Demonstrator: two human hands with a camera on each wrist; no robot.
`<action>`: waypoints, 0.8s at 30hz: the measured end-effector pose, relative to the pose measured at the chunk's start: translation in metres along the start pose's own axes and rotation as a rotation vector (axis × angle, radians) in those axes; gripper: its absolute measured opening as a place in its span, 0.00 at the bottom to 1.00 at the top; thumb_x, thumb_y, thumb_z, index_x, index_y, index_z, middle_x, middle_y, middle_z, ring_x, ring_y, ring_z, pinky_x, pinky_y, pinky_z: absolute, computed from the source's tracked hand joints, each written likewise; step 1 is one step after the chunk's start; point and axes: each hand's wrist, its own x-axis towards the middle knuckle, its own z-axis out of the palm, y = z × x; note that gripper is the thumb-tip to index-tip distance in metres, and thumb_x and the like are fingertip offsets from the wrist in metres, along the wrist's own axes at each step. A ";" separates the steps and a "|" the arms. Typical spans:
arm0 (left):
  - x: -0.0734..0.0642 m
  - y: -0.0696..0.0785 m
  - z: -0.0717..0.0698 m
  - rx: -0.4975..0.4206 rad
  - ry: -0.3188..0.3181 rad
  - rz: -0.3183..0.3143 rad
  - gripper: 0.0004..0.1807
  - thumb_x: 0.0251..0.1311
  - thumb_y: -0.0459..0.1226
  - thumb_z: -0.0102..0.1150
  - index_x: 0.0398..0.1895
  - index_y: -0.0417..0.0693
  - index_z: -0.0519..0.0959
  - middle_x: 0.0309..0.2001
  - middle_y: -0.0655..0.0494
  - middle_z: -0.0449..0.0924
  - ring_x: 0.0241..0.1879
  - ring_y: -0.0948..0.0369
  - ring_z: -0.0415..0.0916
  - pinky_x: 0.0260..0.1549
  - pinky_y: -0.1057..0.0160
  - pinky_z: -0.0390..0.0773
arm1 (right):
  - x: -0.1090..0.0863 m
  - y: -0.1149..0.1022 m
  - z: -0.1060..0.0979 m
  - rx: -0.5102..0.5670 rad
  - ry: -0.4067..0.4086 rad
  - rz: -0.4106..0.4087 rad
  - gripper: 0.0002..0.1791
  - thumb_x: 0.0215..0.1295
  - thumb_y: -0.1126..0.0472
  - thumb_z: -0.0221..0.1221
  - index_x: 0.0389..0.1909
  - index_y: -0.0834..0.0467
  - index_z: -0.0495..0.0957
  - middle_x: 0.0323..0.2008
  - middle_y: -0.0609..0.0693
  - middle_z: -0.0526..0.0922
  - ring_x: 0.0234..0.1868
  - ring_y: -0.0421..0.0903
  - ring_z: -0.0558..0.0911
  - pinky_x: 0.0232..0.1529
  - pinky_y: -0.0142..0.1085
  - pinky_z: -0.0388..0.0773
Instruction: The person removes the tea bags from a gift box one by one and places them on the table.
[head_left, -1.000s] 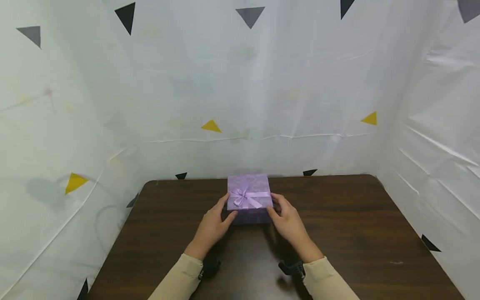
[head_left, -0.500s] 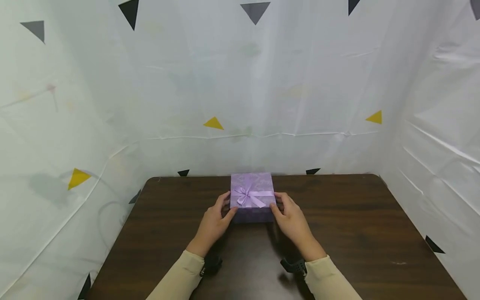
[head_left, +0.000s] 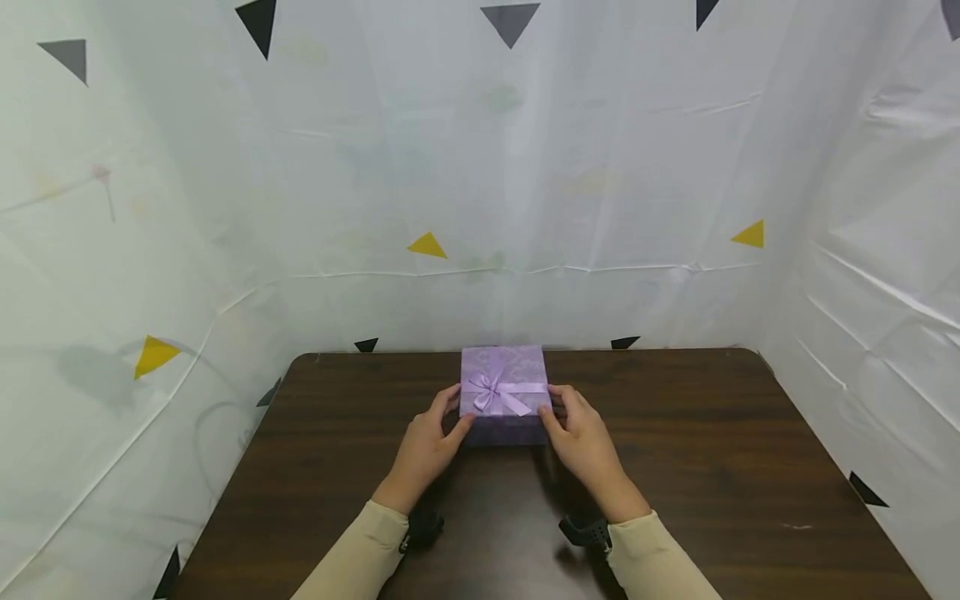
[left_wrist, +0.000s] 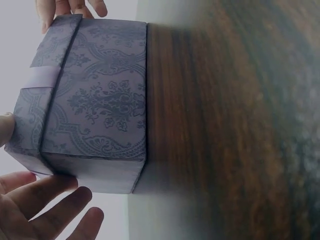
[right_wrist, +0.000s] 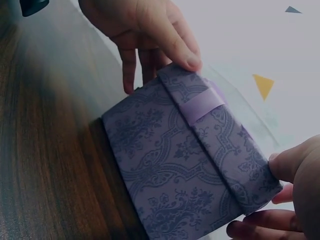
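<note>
A purple gift box [head_left: 504, 367] with a damask pattern stands at the far edge of the table, its lid [right_wrist: 220, 145] on. Lilac ribbon crosses the lid and ends in a bow [head_left: 491, 392]. My left hand [head_left: 422, 454] holds the box at its left side, thumb at the front corner of the lid and fingers along the side. From the right, my right hand [head_left: 587, 446] holds it in the same way. In the left wrist view the left fingers [left_wrist: 55, 200] lie against the box's side, close to the seam between lid and base.
The dark wood-grain table [head_left: 675, 450] has rounded far corners. White cloth [head_left: 600, 167] printed with black, grey and yellow triangles hangs behind and at both sides. Dark bands with devices [head_left: 588, 533] sit at both wrists, beside the cream sleeves [head_left: 356, 550].
The head view has shifted slightly, moving the whole scene a little. Both hands keep the same hold on the gift box, which stays in place.
</note>
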 end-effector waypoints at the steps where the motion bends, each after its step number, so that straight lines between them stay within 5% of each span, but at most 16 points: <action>1: 0.000 0.001 0.000 0.002 0.002 0.002 0.36 0.77 0.60 0.61 0.81 0.56 0.70 0.69 0.47 0.85 0.71 0.48 0.81 0.72 0.38 0.76 | 0.000 0.000 0.000 -0.005 0.002 -0.004 0.23 0.80 0.53 0.64 0.69 0.59 0.78 0.65 0.58 0.84 0.60 0.57 0.89 0.61 0.54 0.86; 24: -0.001 0.009 -0.003 -0.050 0.087 0.010 0.33 0.76 0.56 0.64 0.79 0.57 0.72 0.68 0.42 0.85 0.70 0.49 0.83 0.71 0.37 0.76 | 0.000 -0.001 -0.004 -0.043 0.053 -0.108 0.25 0.81 0.52 0.63 0.72 0.58 0.78 0.63 0.56 0.86 0.58 0.54 0.90 0.58 0.52 0.88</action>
